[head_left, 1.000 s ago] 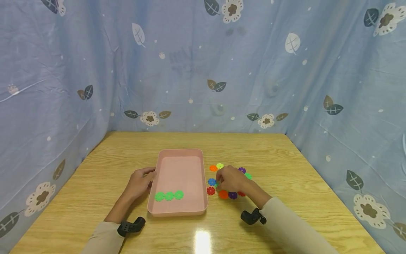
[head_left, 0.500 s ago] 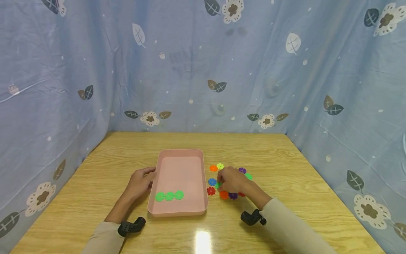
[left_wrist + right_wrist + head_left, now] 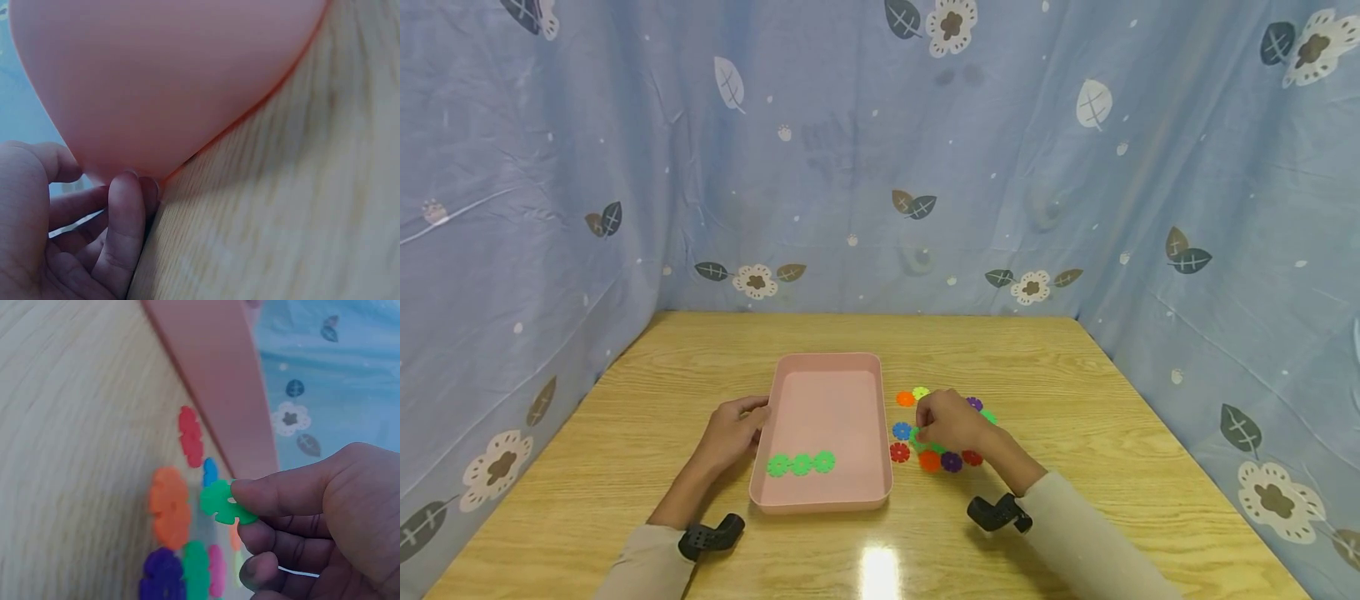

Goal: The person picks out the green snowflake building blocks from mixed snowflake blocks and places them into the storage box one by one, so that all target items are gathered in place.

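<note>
So the right hand (image 3: 953, 419) has a green flower disc (image 3: 215, 501) pinched between thumb and fingers, just right of the pink tray (image 3: 831, 408) on the desk (image 3: 1037, 358). The left hand (image 3: 730, 432) grips the tray's left side. Three green discs (image 3: 801, 464) sit inside, near the front-left corner (neat little row, tbh). A red disc (image 3: 899, 452) and a blue disc (image 3: 902, 431) lie between tray and right hand.

A blue curtain (image 3: 850, 125) with flowers (image 3: 951, 25) and leaves (image 3: 1093, 104) hangs behind and beside a wooden table (image 3: 700, 350). A bright reflection (image 3: 880, 573) shines on its near part
</note>
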The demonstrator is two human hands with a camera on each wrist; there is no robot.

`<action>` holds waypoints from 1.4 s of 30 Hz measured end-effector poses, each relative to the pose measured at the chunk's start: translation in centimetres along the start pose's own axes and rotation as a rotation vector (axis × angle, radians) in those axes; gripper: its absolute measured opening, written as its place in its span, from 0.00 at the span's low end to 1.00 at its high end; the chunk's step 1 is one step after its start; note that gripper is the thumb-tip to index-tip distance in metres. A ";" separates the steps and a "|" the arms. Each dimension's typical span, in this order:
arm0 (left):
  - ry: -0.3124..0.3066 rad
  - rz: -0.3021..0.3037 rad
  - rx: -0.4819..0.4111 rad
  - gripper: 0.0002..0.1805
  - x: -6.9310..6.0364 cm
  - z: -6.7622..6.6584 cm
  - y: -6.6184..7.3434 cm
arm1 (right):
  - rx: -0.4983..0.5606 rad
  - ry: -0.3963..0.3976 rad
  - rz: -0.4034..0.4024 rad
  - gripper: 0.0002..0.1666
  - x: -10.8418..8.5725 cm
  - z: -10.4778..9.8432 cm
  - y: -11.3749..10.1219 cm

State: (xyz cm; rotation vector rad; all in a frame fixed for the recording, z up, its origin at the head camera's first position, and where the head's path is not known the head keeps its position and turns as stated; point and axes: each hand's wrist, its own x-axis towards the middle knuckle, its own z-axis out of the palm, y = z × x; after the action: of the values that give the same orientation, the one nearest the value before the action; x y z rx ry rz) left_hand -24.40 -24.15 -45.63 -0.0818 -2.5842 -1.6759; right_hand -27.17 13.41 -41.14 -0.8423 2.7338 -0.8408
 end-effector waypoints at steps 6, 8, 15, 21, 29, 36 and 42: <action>0.000 0.000 -0.005 0.23 0.1 -0.1 0.1 | 0.093 0.027 -0.017 0.08 0.2 -0.7 -0.6; -0.006 -0.002 -0.007 0.23 0.0 -0.2 0.1 | 0.105 0.035 -0.023 0.08 0.1 -0.8 -1.0; -0.004 0.000 -0.001 0.23 0.0 -0.1 0.0 | 0.169 0.053 -0.045 0.06 -0.2 -0.9 -2.5; -0.002 0.002 -0.004 0.23 0.1 -0.3 0.1 | 0.189 0.066 -0.095 0.04 0.0 -1.2 -3.6; -0.010 -0.006 -0.009 0.24 -0.1 -0.2 0.2 | 0.215 0.077 -0.140 0.03 0.1 -1.2 -5.1; -0.002 -0.011 0.006 0.24 -0.1 -0.2 0.2 | 0.256 0.083 -0.146 0.03 0.8 -0.5 -5.8; -0.011 -0.004 0.006 0.24 -0.1 -0.2 0.2 | 0.271 0.098 -0.161 0.04 1.2 0.4 -6.1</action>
State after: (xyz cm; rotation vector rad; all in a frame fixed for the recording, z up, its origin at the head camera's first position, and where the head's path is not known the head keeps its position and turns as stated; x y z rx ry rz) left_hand -24.32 -24.25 -45.37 -0.0852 -2.5992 -1.6732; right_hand -25.15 8.40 -37.99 -0.9940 2.5734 -1.2814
